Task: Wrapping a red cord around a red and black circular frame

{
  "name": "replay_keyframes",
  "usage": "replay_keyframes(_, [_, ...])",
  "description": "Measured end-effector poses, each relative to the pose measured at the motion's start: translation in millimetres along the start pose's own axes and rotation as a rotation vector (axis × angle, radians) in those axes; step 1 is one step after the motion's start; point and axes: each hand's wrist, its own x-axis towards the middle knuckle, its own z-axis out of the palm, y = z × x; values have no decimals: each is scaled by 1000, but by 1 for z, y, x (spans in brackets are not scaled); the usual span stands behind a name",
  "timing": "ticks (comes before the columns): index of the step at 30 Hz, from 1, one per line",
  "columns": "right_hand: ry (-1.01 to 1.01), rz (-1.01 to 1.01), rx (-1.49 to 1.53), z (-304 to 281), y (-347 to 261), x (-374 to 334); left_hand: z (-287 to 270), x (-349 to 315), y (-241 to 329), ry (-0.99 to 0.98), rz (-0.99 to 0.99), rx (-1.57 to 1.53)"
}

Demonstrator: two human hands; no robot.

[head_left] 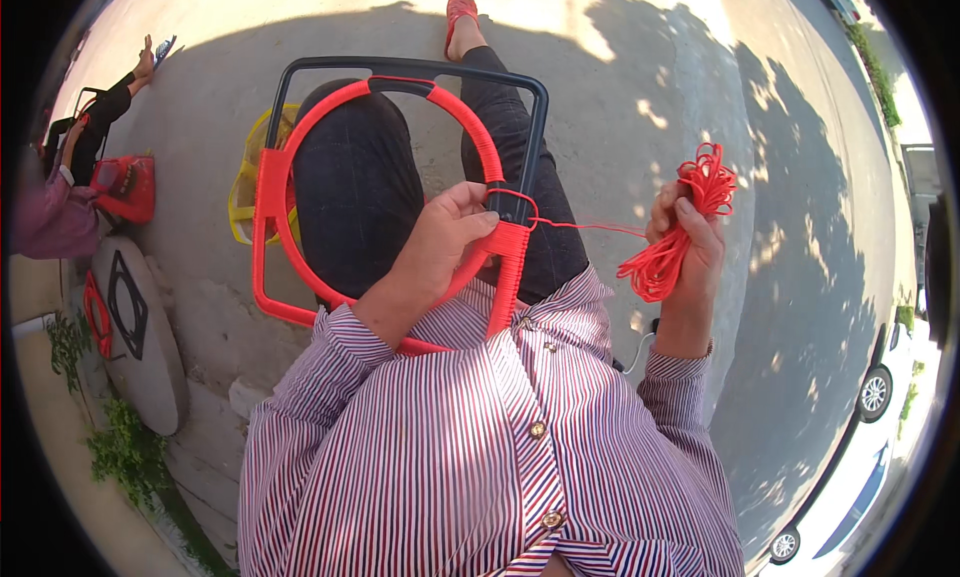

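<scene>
A frame (543,127) with a ring inside a rounded rectangle lies over my lap. Red cord is wound tightly round most of it, while its far bar and part of the right side show black. My left hand (440,239) is closed, thumb and fingertips pinching the frame where ring and right side meet. A loose loop of cord (534,209) circles that joint. From it a strand runs right to a bundle of red cord (710,182), which my right hand (690,235) grips, held out to the right.
Behind my left knee stands a yellow basket (243,192). At left are a round stone slab (160,347) bearing a black frame (127,302), a red bag (128,189) and another seated person (60,207). A white car (850,477) is at the right edge.
</scene>
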Motion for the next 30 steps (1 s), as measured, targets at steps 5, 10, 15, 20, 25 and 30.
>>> replay_keyframes(5, [-357, 195, -386, 33, 69, -11, -4, 0, -11, 59, 60, 55])
replay_keyframes(10, [-378, 298, -29, 13, 33, -10, -9, 0, -3, 64, -33, 104])
replay_keyframes(15, [-228, 158, -375, 7, -11, -2, -2, -5, 0, 137, -26, 82])
replay_keyframes(20, [87, -186, 222, -184, -94, 44, -10, -1, -2, 66, -61, -91])
replay_keyframes(25, [525, -418, -23, -194, -99, 28, -20, 8, -9, 121, -61, -89])
replay_keyframes(30, [-535, 294, -496, -63, 8, -13, -4, 7, -2, 169, -63, -67])
